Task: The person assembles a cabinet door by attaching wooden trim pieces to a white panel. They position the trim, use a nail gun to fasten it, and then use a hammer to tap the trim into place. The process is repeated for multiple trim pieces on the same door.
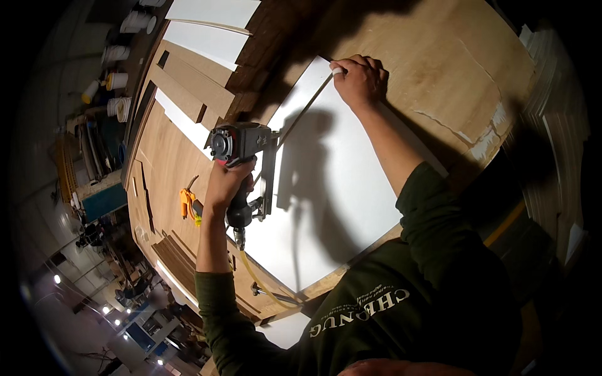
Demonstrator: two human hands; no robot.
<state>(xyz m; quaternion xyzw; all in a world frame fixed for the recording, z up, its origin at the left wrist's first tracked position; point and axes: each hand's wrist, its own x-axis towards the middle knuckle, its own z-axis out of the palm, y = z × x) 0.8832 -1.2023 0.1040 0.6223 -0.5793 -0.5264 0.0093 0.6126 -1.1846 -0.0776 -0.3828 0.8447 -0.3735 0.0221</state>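
Observation:
My left hand is wrapped around the handle of a black and grey air nail gun. The gun is held over the left part of a white panel, its nose by a thin strip that runs along the panel. At the strip's far end, my right hand is closed with curled fingers, the thumb side against the strip and panel edge. A light band circles one of its fingers. From the gun's handle a yellow air hose trails down toward the near table edge. The gun's shadow falls across the panel.
Left of the gun, an orange hand tool with a thin nozzle lies on the wooden table. Brown boards and white panels lie farther off. Stacked sheets stand at right. White buckets line the far left.

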